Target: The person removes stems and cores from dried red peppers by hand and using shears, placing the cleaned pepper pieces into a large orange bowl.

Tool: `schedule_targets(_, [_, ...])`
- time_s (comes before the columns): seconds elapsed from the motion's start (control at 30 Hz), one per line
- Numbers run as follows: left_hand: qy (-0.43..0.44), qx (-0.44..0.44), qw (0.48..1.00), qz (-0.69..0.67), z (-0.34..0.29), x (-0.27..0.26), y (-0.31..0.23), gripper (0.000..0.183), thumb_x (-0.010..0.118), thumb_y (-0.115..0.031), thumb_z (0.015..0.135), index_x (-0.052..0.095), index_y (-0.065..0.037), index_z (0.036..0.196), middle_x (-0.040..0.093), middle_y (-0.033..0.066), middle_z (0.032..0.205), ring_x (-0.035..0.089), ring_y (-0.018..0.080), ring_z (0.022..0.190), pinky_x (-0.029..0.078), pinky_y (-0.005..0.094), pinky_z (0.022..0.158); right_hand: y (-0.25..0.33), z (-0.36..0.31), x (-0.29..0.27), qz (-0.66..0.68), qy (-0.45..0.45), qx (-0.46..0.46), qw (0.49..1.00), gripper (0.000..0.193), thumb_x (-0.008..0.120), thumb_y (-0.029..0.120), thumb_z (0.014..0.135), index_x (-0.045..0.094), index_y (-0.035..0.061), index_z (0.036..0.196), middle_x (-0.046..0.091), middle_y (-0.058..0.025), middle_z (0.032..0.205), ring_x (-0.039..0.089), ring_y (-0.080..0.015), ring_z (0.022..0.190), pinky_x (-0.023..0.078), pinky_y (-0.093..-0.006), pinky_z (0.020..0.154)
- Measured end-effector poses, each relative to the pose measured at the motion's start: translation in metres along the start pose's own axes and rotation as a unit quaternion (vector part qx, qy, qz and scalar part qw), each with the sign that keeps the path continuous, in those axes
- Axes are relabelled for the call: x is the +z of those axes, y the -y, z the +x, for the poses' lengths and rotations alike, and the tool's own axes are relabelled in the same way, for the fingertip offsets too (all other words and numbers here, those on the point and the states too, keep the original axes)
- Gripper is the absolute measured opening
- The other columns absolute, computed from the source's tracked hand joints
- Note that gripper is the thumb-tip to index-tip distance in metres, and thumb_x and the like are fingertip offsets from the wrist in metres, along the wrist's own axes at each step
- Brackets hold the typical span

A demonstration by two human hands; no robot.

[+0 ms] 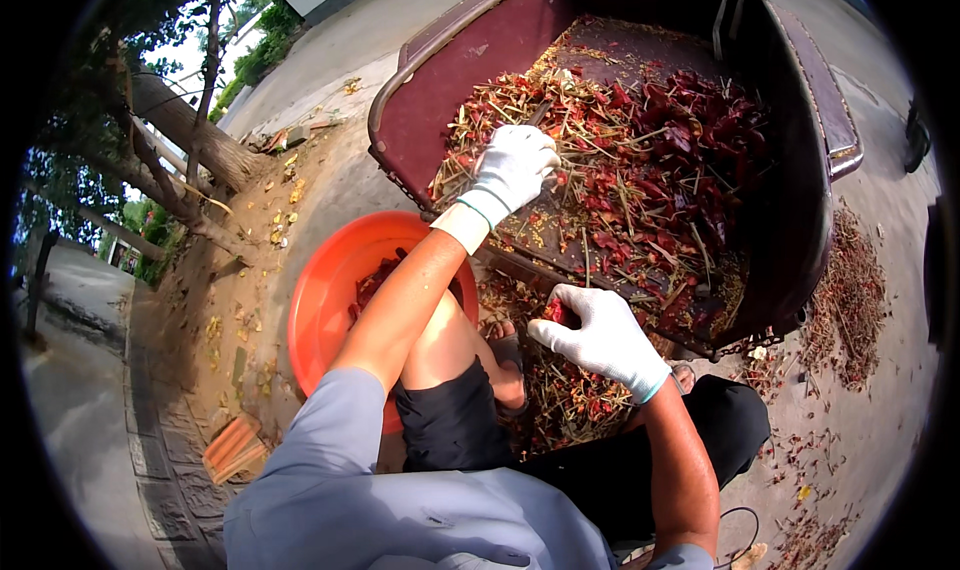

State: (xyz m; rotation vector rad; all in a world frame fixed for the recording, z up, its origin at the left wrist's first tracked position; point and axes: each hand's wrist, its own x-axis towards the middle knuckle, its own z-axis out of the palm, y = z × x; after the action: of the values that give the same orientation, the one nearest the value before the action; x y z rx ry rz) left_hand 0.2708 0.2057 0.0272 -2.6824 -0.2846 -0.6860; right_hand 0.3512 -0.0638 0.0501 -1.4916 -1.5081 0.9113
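My left hand (pixel 512 173), in a white glove, is over the near left part of a pile of dried red chili peppers (pixel 650 170) mixed with stalks and yellow seeds. Its fingers are curled; what they hold, if anything, is hidden. The pile lies in the open maroon cart bed (pixel 425 110). Lower and to the right, just in front of the bed's near edge, my gloved right hand (pixel 605 338) is closed around a red chili pepper (pixel 562 315), which shows between thumb and fingers. Under my left forearm stands an orange tub (pixel 325 280) with some dark red peppers inside.
Stalks and pepper scraps (pixel 560 400) litter the ground between my feet. Another heap of stalks (pixel 850 290) lies right of the cart. A chain (pixel 765 343) hangs along the bed's near edge. Trees (pixel 195 130) and a broken orange brick (pixel 235 448) are at the left.
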Motion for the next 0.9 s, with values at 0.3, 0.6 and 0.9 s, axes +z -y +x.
schedule_targets(0.3, [0.050, -0.139, 0.972, -0.185, 0.000, -0.053, -0.029, 0.022, 0.069, -0.033, 0.087, 0.077, -0.013, 0.089, 0.072, 0.0067, 0.103, 0.066, 0.0259, 0.097, 0.052, 0.0386, 0.087, -0.021, -0.001, 0.006, 0.026, -0.005, -0.072, 0.997, 0.025, 0.063, 0.028, 0.087, 0.063, 0.0029, 0.089, 0.063, -0.0122, 0.076, 0.059, -0.0243, 0.071, 0.049, -0.0386, 0.067])
schedule_targets(0.6, [0.115, -0.138, 0.954, -0.239, 0.060, -0.032, -0.083, 0.020, 0.063, -0.028, 0.091, 0.073, -0.020, 0.106, 0.072, 0.0023, 0.102, 0.068, 0.0230, 0.097, 0.054, 0.0375, 0.084, -0.018, 0.001, 0.006, 0.093, 0.077, -0.033, 0.992, 0.023, 0.056, 0.019, 0.090, 0.063, -0.0005, 0.099, 0.065, -0.0127, 0.083, 0.061, -0.0226, 0.078, 0.050, -0.0357, 0.075])
schedule_targets(0.9, [0.302, -0.101, 0.943, -0.095, 0.100, 0.028, -0.107, 0.030, 0.068, -0.033, 0.087, 0.072, -0.019, 0.113, 0.070, 0.0054, 0.108, 0.064, 0.0277, 0.106, 0.048, 0.0415, 0.090, -0.020, 0.002, -0.005, 0.052, 0.055, -0.012, 0.997, 0.033, 0.056, 0.031, 0.087, 0.064, 0.0028, 0.101, 0.067, -0.0217, 0.087, 0.067, -0.0381, 0.085, 0.051, -0.0450, 0.078])
